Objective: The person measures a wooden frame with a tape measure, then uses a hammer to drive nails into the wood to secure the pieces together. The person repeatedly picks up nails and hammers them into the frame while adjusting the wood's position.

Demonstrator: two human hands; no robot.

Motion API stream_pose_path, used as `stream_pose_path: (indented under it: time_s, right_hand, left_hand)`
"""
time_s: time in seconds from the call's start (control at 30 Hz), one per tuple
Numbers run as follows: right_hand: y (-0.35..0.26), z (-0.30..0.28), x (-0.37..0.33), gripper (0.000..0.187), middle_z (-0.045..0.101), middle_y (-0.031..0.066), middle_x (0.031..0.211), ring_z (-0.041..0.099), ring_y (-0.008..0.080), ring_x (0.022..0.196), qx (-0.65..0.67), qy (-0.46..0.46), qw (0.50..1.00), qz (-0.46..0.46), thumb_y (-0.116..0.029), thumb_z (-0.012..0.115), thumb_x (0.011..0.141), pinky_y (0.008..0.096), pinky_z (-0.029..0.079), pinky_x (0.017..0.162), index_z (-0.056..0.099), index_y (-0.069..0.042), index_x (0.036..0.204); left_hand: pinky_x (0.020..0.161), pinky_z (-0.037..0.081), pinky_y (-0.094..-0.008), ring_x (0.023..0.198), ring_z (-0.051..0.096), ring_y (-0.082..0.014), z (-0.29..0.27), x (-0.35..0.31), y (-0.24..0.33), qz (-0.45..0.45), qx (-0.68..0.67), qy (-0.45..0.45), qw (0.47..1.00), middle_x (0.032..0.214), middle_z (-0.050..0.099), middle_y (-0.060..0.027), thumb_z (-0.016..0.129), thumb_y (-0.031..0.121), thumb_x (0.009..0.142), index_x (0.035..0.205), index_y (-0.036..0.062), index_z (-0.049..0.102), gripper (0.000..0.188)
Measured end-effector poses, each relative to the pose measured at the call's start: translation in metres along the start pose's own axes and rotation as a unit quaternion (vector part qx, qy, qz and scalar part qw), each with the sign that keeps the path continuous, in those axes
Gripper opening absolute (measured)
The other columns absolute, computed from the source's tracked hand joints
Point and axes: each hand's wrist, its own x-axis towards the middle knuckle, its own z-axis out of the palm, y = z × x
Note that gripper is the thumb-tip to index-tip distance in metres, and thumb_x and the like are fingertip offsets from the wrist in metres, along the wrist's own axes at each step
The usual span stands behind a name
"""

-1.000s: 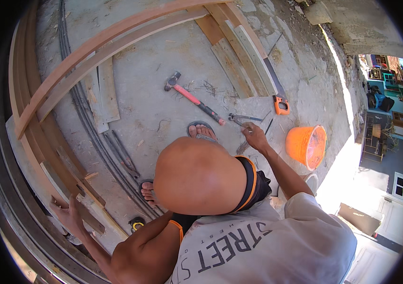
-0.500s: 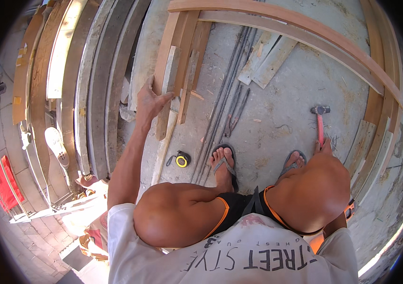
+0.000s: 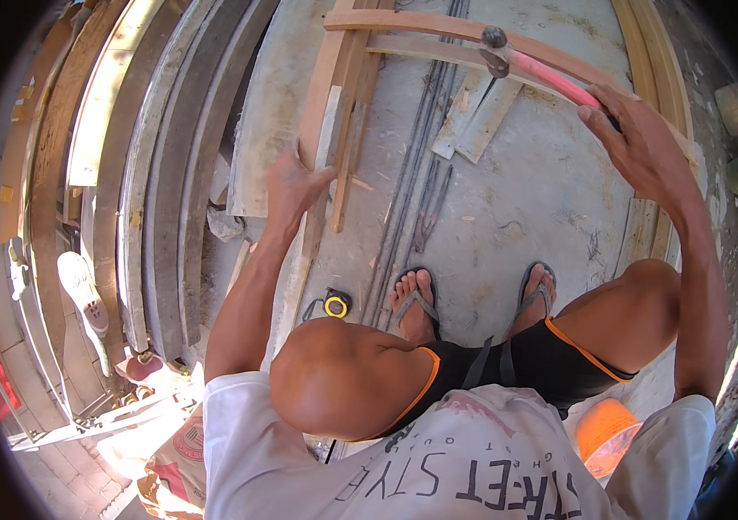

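My right hand (image 3: 642, 147) is wrapped round the pink handle of a hammer (image 3: 551, 80). The hammer is raised, its dark metal head pointing left and appearing over the far crosspiece (image 3: 412, 21) of a wooden frame. On the left, my left hand (image 3: 294, 184) grips the near part of a long wooden board (image 3: 324, 95), its thumb across a paler narrow strip (image 3: 329, 130) lying along it. More lengths of wood run beside that board. Between my feet and the board, a yellow and black tape measure (image 3: 336, 303) lies on the concrete.
Long metal rods (image 3: 397, 195) and rusty pincers (image 3: 424, 230) lie on the floor mid-view. Two short pale boards (image 3: 483, 117) are beyond them. Several thick planks (image 3: 157, 173) stand in rows at left, near a pale shoe (image 3: 83, 293). An orange container (image 3: 603, 433) is beside my right leg.
My right hand has picked the hammer up off the floor and brought it up toward the far crosspiece. The left hand keeps its grip on the board.
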Motion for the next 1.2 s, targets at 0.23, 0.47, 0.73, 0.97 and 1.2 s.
stream_pose_path:
  time_s: [0.23, 0.47, 0.73, 0.97, 1.2]
  right_hand:
    - [-0.173, 0.276, -0.057, 0.042, 0.041, -0.0058, 0.063, 0.04, 0.0058, 0.05, 0.609, 0.095, 0.737, 0.277, -0.047, 0.046, 0.112, 0.0276, 0.034, 0.042, 0.053, -0.01, 0.092]
    - [-0.267, 0.355, -0.083, 0.045, 0.042, 0.0089, 0.065, 0.041, 0.0172, 0.064, 0.668, 0.058, 0.662, 0.335, -0.037, 0.044, 0.113, 0.0407, 0.038, 0.059, 0.056, 0.002, 0.093]
    - [-0.281, 0.337, -0.056, 0.044, 0.043, 0.0062, 0.065, 0.045, 0.0163, 0.059, 0.617, 0.102, 0.72, 0.302, -0.036, 0.044, 0.113, 0.0395, 0.039, 0.056, 0.053, 0.001, 0.092]
    - [-0.29, 0.34, -0.06, 0.044, 0.046, 0.0042, 0.068, 0.045, 0.0148, 0.061, 0.699, 0.115, 0.597, 0.376, -0.04, 0.045, 0.114, 0.0373, 0.04, 0.057, 0.057, 0.001, 0.099]
    - [-0.235, 0.323, -0.03, 0.047, 0.05, 0.0134, 0.068, 0.047, 0.0213, 0.064, 0.651, 0.067, 0.678, 0.335, -0.041, 0.047, 0.113, 0.0421, 0.043, 0.063, 0.059, 0.003, 0.099]
  left_hand:
    - [0.081, 0.058, -0.0416, 0.086, 0.076, -0.035, 0.001, 0.016, 0.018, 0.016, 0.009, -0.007, 1.0, 0.096, 0.076, -0.0254, 0.085, 0.03, 0.067, 0.126, -0.0059, 0.065, 0.071]
    - [0.083, 0.059, -0.0391, 0.086, 0.077, -0.0299, 0.001, 0.003, -0.001, 0.014, 0.035, -0.009, 0.999, 0.1, 0.077, -0.0247, 0.085, 0.029, 0.068, 0.129, -0.0108, 0.063, 0.076]
    - [0.084, 0.059, -0.0366, 0.087, 0.077, -0.0273, 0.002, 0.001, 0.011, 0.007, 0.047, -0.02, 0.999, 0.103, 0.077, -0.0242, 0.084, 0.027, 0.071, 0.132, -0.0092, 0.063, 0.074]
    - [0.082, 0.059, -0.0377, 0.089, 0.078, -0.0276, 0.005, 0.004, 0.01, 0.012, 0.045, -0.017, 0.999, 0.103, 0.077, -0.0245, 0.084, 0.028, 0.072, 0.132, -0.0071, 0.063, 0.072]
    - [0.084, 0.059, -0.0396, 0.09, 0.077, -0.0317, 0.007, 0.003, 0.0, 0.02, 0.041, 0.003, 0.999, 0.102, 0.076, -0.0257, 0.083, 0.025, 0.071, 0.136, -0.0083, 0.059, 0.077]
